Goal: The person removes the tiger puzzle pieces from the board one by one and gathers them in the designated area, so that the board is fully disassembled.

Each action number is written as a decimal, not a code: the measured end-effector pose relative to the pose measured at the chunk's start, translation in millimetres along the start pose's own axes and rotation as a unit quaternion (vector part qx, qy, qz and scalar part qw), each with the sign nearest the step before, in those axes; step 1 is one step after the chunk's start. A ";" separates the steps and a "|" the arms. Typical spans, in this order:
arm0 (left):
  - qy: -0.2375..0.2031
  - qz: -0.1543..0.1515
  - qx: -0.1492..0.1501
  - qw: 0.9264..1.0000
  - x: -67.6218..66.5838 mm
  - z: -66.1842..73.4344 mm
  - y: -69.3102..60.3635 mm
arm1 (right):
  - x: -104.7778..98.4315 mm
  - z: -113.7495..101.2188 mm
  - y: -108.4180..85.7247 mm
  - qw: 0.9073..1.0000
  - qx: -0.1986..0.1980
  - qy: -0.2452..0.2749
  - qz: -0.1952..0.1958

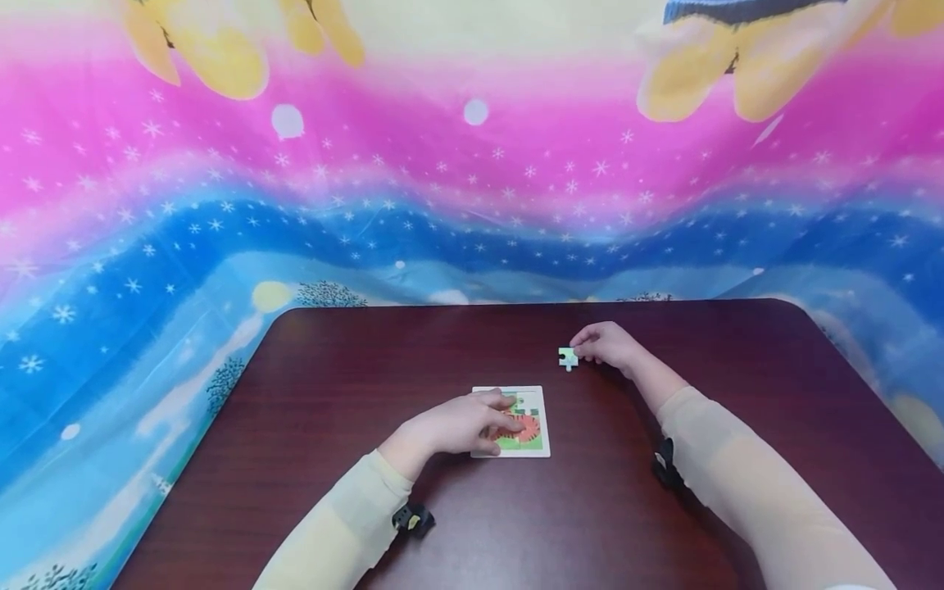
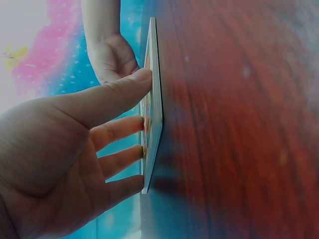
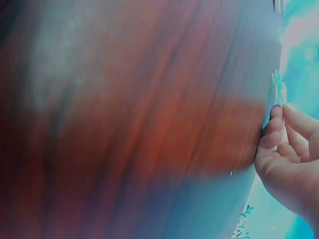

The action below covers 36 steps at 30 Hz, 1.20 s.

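A small square puzzle board (image 1: 546,434) with a white border lies on the table, showing an orange striped animal on green. My left hand (image 1: 460,424) rests on it from the left, thumb and fingertips touching its face; in the left wrist view the fingers are fairly straight against the board (image 2: 156,99). Part of the picture is hidden under this hand. Up and to the right of the board, my right hand (image 1: 606,344) pinches a light green jigsaw piece (image 1: 568,358) between thumb and fingers. The right wrist view shows the piece (image 3: 277,87) edge-on at the fingertips.
The dark reddish-brown wooden table (image 1: 354,352) has rounded far corners. Behind and beside it hangs a colourful cloth (image 1: 413,164) in pink and blue with snowflakes. Each sleeve carries a black wrist device, one (image 1: 415,520) on the left and another (image 1: 666,464) on the right.
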<state>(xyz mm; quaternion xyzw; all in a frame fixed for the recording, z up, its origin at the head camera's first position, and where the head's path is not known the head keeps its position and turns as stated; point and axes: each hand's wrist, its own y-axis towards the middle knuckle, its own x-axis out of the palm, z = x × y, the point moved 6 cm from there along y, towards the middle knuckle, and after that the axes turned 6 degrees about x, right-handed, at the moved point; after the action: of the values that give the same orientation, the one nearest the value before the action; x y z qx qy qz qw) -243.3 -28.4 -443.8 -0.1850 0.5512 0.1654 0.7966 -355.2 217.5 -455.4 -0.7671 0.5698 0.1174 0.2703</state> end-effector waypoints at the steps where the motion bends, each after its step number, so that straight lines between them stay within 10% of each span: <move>1: 0.000 0.000 -0.001 1.000 -0.3 -0.1 -0.1 | 0.1 -0.7 0.1 1.000 0.000 -0.002 0.000; 36: -0.007 0.004 -0.008 1.000 -2.1 0.1 0.4 | 1.5 1.0 2.8 1.000 0.012 0.000 0.010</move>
<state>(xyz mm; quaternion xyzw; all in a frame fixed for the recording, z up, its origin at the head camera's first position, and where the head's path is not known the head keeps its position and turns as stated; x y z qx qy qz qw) -244.1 -28.1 -441.9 -0.1879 0.5455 0.1744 0.7979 -357.2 216.3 -457.8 -0.7583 0.5788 0.1130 0.2779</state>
